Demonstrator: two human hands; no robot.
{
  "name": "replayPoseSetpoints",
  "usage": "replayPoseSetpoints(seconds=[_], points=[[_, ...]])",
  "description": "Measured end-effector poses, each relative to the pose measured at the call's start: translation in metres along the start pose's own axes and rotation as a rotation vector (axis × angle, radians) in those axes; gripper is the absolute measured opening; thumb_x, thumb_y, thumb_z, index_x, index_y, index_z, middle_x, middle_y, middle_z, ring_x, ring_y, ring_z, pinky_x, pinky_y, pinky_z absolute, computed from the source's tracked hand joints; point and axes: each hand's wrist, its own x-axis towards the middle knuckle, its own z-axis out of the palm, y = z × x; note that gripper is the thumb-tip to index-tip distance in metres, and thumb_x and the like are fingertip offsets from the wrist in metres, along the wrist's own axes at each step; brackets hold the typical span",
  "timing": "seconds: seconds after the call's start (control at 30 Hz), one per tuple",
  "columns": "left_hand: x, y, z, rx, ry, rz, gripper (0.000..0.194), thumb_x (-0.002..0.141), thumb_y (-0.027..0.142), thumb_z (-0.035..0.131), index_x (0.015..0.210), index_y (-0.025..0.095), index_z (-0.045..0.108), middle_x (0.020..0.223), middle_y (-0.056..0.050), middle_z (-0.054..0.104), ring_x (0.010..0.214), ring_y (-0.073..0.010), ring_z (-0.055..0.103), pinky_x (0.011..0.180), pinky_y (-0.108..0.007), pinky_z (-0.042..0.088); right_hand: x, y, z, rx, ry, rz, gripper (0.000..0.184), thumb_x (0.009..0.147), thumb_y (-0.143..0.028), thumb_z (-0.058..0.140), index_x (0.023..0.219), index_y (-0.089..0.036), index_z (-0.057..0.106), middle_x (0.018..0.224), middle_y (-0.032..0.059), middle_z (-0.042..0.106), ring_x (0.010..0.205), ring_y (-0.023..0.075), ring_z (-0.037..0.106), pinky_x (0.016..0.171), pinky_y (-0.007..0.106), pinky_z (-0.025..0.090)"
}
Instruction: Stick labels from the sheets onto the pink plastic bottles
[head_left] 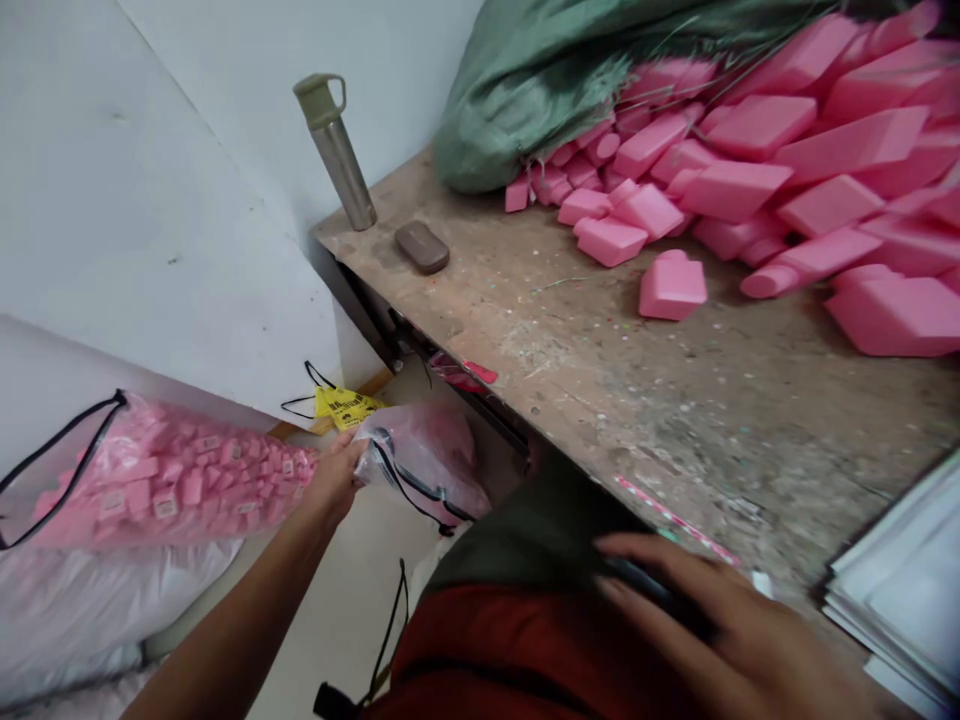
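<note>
"Where is the small drawstring bag (442, 450) against your left fingers (351, 452)?"

"Right at them. I hold it by its gathered left end, my left fingers closed on the pale plastic. The pinkish body spreads to the right of my grip, and the dark cord (409, 488) runs over its near side."

"And where is that in the scene?"

"Low, over the pale floor (322, 590), left of the counter (555, 360) and below its top. The large bag (195, 480) of small pink pieces lies to the left of my grip, and a yellow bag (346, 408) lies just beyond it."

"What about your right fingers (660, 548)?"

"They're at the near edge of the counter, beside something dark. They're blurred, so I cannot tell whether they grip it."

"What's on the counter?"

"A steel flask (345, 170) and a brown case (422, 247) at the far left, pink bottles (739, 190) spilling from a green sack (517, 110) at the far right, and white sheets (900, 580) at the near right."
</note>
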Motion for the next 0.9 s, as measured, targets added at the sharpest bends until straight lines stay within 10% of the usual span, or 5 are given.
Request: replayPoseSetpoints(seconds=[0.17, 0.43, 0.8, 0.9], points=[[0.009, 0.012, 0.001, 0.012, -0.019, 0.009, 0.057, 0.059, 0.033, 0.071, 0.113, 0.02, 0.06, 0.064, 0.005, 0.058, 0.048, -0.0079, 0.046, 0.046, -0.019, 0.032, 0.077, -0.054, 0.061, -0.123, -0.531, -0.123, 0.026, 0.095, -0.023, 0.052, 0.114, -0.03, 0.069, 0.112, 0.0044, 0.068, 0.1, 0.0215, 0.066, 0.093, 0.038, 0.048], [0.009, 0.036, 0.012, -0.032, -0.205, 0.023, 0.059, 0.062, 0.04, 0.063, 0.115, 0.016, 0.058, 0.073, 0.001, 0.059, 0.054, -0.0096, 0.048, 0.053, -0.022, 0.039, 0.127, -0.043, 0.17, -0.194, -0.68, -0.02, 0.036, 0.089, -0.025, 0.07, 0.123, -0.021, 0.062, 0.131, 0.0095, 0.057, 0.102, 0.0231, 0.064, 0.087, 0.043, 0.054], [0.023, 0.024, -0.034, 0.325, 0.092, 0.371, 0.038, 0.066, 0.026, 0.07, 0.104, 0.02, 0.069, 0.079, -0.001, 0.06, 0.086, -0.0214, 0.054, 0.082, -0.033, 0.042, 0.167, -0.018, 0.141, -0.047, -0.386, 0.018, 0.035, 0.093, -0.01, 0.047, 0.124, -0.017, 0.062, 0.113, 0.0081, 0.071, 0.107, 0.0217, 0.066, 0.092, 0.031, 0.05], [-0.003, -0.006, -0.006, 0.424, -0.119, 0.583, 0.025, 0.081, 0.032, 0.062, 0.102, 0.021, 0.069, 0.104, -0.008, 0.065, 0.102, -0.0247, 0.056, 0.095, -0.038, 0.042, 0.165, -0.021, 0.14, -0.024, -0.369, 0.015, 0.032, 0.089, -0.01, 0.049, 0.114, -0.016, 0.067, 0.105, 0.0074, 0.073, 0.099, 0.0214, 0.069, 0.087, 0.029, 0.051]])
